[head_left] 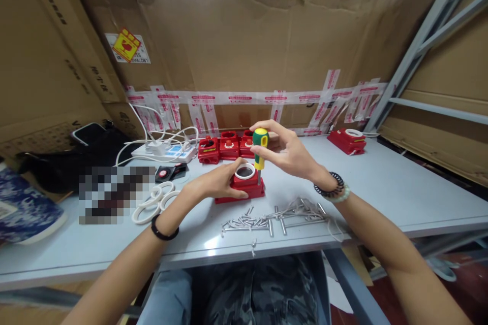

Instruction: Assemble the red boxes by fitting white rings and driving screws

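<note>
A red housing (240, 194) with a white ring (245, 171) around its round opening lies on the table in front of me. My left hand (223, 181) grips its left side, thumb along the front and fingers over the top. In my right hand (284, 147) is a screwdriver (261, 144) with a green and yellow handle, held upright by thumb and fingers. Its shaft points down at the housing's right end; the tip's exact contact is too small to make out. Loose screws (247, 221) and metal T-shaped rods (301, 213) lie just in front of the housing.
Several red housings (229, 146) stand behind my hands, and another red housing (346, 141) sits at the back right. White rings (147, 212) lie to the left, near a power strip (179, 152) with cables. Cardboard (244, 40) walls the back; a metal frame (419, 51) rises at right.
</note>
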The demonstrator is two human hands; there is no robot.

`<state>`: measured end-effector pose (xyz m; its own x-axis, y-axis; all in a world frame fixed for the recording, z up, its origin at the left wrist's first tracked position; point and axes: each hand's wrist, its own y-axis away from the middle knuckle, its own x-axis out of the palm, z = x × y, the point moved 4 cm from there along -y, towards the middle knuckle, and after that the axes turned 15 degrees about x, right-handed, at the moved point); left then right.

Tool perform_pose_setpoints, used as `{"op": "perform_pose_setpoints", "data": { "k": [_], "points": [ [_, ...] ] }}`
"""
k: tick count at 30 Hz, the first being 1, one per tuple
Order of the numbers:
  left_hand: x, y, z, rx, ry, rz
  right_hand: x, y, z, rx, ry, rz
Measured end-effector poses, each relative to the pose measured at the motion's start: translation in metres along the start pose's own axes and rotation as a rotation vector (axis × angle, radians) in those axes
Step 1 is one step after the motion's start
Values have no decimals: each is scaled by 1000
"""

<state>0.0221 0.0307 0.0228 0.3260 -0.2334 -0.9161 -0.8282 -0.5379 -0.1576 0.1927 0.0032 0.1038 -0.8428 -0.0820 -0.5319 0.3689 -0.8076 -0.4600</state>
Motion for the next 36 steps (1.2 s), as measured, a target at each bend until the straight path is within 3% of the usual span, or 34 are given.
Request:
{"op": "perform_pose_setpoints", "data": {
  "k": [3,5,7,12,14,18,20,22,26,28,30,34,36],
  "points": [
    [0,0,0,23,10,-11,3,2,0,-4,169,-258],
    [1,-1,1,24,14,-14,7,4,1,-16,235,-322],
    [1,-1,2,17,12,-11,8,5,2,-34,163,-258],
    [1,-1,1,5,11,-12,2,5,6,-73,-131,138],
    [0,-1,1,2,15,-7,2,3,5,-70,-74,155],
    [-1,0,-2,-7,12,-2,0,-2,2,-22,194,-235],
    [-1,-1,-3,-9,13,0,-3,-3,0,16,284,-343],
    [-2,-1,-3,-5,17,4,-7,-3,-2,61,271,-263],
    [-2,-1,-3,-4,15,3,-16,1,0,63,-10,168],
    [-2,-1,-3,-3,12,0,-16,1,3,31,-90,265],
    [-2,0,-3,-1,10,-1,-13,-1,3,12,-45,141],
    [-1,0,-3,-2,10,-8,-4,-3,-1,50,239,-343],
    [-1,-1,-3,1,17,-15,-2,-3,-3,66,309,-387]
  ]
}}
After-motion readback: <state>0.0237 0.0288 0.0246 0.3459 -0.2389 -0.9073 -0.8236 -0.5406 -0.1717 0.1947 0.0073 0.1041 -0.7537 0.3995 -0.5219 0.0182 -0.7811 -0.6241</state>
